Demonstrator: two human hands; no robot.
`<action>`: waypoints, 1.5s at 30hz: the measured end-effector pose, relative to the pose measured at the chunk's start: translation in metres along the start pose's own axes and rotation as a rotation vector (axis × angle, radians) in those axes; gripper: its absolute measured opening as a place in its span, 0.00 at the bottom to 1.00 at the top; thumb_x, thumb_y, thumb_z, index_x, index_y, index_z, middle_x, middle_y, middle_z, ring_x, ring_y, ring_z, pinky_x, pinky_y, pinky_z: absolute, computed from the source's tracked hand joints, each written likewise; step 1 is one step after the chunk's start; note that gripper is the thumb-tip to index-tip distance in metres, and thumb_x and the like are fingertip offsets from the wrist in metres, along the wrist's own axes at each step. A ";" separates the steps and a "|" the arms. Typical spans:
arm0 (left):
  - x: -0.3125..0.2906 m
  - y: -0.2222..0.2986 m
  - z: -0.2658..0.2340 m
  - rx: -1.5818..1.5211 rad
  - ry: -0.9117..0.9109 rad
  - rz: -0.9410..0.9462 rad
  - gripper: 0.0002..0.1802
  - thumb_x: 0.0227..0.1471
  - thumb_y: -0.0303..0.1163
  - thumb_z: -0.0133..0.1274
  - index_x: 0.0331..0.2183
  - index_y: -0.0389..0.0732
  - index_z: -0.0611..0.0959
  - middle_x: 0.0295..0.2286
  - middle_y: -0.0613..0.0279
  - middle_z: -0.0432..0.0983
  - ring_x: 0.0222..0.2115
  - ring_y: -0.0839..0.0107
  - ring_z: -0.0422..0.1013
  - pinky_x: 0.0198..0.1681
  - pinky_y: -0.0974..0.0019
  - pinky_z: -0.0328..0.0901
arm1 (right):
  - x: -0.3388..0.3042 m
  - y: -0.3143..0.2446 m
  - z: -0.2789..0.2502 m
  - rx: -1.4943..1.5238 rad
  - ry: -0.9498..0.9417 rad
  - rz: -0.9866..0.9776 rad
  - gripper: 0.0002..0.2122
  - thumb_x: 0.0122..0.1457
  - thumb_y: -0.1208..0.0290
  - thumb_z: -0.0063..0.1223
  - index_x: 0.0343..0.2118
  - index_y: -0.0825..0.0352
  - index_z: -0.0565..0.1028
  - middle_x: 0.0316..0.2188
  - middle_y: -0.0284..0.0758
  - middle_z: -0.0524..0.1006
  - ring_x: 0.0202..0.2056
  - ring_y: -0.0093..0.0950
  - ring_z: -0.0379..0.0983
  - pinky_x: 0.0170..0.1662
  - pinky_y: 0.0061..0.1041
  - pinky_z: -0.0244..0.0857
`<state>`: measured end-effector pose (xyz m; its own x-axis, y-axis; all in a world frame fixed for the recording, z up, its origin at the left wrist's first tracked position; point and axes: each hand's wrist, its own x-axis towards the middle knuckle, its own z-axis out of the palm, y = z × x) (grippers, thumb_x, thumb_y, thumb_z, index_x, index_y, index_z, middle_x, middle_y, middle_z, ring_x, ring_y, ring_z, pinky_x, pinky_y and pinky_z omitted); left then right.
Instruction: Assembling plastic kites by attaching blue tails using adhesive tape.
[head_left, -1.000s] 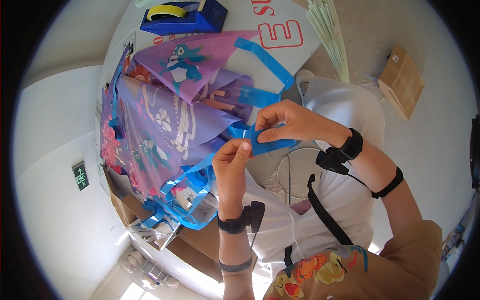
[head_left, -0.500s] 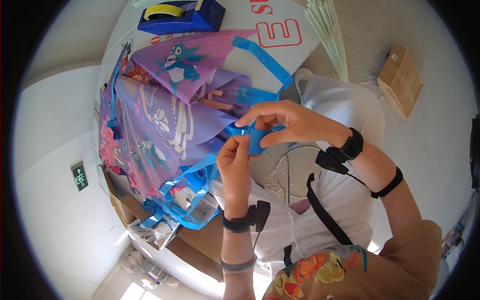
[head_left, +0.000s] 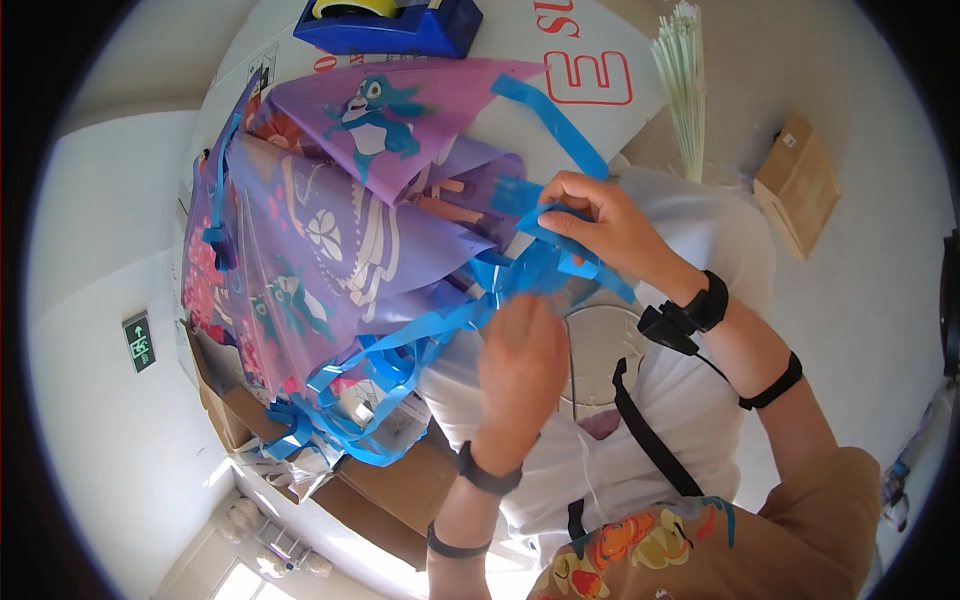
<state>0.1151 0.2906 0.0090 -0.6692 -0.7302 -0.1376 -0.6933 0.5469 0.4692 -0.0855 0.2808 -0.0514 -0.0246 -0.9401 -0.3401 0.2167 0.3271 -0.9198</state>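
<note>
A purple printed plastic kite (head_left: 330, 230) with cartoon figures lies in folds over the table at the left and centre. Several blue ribbons hang from it. My right hand (head_left: 597, 222) pinches a blue ribbon (head_left: 535, 222) between thumb and fingers, beside the kite's right edge. Just below and left of it is my left hand (head_left: 522, 350), smeared by motion and near the loose blue strips. Its fingers cannot be made out. More blue ribbon (head_left: 385, 375) lies in a tangle at the kite's lower edge.
A blue tape dispenser (head_left: 430, 28) with a yellow roll stands at the table's far side. Thin pale sticks (head_left: 682, 95) lie bundled to its right. A cardboard box (head_left: 797, 188) sits on the floor at right, and open cartons (head_left: 390, 490) stand below the table edge.
My hands were close together on the ribbon. Now they are apart: the right has moved up and right with the ribbon, while the left has dropped down and slightly right.
</note>
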 end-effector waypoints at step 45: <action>0.024 -0.073 0.018 0.429 0.200 0.014 0.27 0.52 0.27 0.55 0.55 0.47 0.82 0.55 0.62 0.75 0.59 0.64 0.68 0.67 0.24 0.35 | 0.004 0.036 0.032 -0.952 0.154 -0.534 0.15 0.60 0.72 0.60 0.50 0.55 0.81 0.21 0.29 0.75 0.22 0.30 0.74 0.23 0.30 0.64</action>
<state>0.1446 0.2405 -0.0442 -0.6437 -0.7632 0.0562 -0.7607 0.6462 0.0616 -0.0465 0.2853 -0.0796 -0.0269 -0.9821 0.1866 -0.6974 -0.1153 -0.7073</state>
